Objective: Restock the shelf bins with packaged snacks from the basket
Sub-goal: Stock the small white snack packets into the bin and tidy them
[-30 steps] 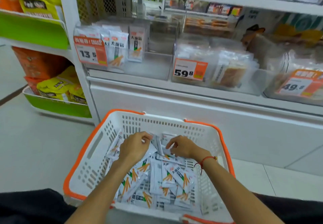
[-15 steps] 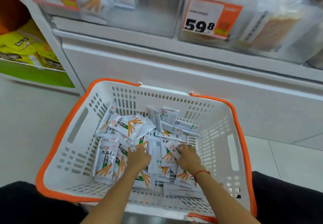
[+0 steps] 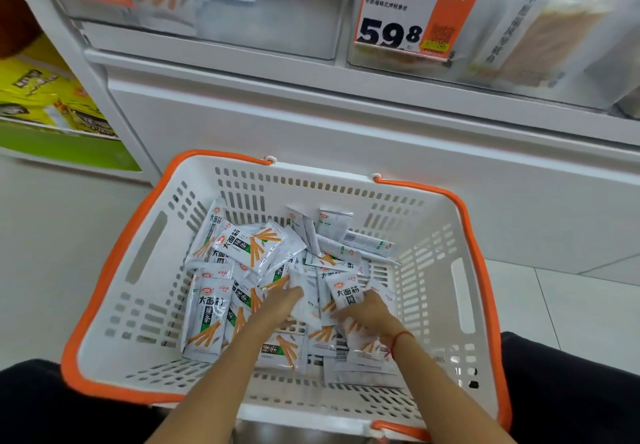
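Both hands reach into the white basket (image 3: 114, 308) with its orange rim. The left hand (image 3: 277, 308) and right hand (image 3: 369, 312) dig among the snack packets (image 3: 252, 246); blur hides each grip. Bare basket floor lies left. Beyond, shelf bins (image 3: 277, 11) carry a price tag (image 3: 412, 14).

Since 1.0 s ago both hands have gone from the far part of the snack packets (image 3: 249, 248) to the near part of the pile. Left hand (image 3: 277, 308) now reaches flatter among the packets than 0.5 s ago; right hand (image 3: 369, 312) blurred, grip unclear. Camera has tilted down: basket (image 3: 464, 270) fills more of view, upper shelves gone.
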A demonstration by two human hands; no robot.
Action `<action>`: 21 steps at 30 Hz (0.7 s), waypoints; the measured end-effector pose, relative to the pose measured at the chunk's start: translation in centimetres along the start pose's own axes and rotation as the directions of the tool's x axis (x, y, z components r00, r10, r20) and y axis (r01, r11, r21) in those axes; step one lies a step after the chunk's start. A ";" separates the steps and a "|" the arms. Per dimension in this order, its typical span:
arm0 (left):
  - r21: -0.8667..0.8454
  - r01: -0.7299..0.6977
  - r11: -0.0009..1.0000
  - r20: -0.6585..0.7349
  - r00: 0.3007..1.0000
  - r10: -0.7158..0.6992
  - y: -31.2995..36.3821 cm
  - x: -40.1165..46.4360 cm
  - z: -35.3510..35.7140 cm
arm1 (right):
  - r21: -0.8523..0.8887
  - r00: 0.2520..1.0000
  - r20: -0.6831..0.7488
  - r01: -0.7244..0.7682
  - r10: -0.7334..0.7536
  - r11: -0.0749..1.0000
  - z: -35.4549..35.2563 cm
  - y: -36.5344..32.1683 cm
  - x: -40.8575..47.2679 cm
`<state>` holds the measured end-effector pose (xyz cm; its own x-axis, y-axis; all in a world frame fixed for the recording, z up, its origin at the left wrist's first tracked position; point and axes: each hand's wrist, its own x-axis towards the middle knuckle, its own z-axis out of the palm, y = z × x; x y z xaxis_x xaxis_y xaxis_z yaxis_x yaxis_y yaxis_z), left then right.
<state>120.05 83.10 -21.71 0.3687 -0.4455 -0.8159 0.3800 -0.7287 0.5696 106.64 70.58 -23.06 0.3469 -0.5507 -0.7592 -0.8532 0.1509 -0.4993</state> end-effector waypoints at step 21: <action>-0.037 -0.314 0.949 0.197 0.928 0.315 1.6 -7.2 -0.7 | 0.823 0.960 0.209 -0.070 -0.185 0.564 -1.6 -3.9 -6.6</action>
<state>118.66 85.49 -14.87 0.2954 -0.7456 -0.5974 0.2758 -0.5321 0.8005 107.03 72.30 -15.42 0.5728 -0.3849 -0.7237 -0.1853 0.7992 -0.5717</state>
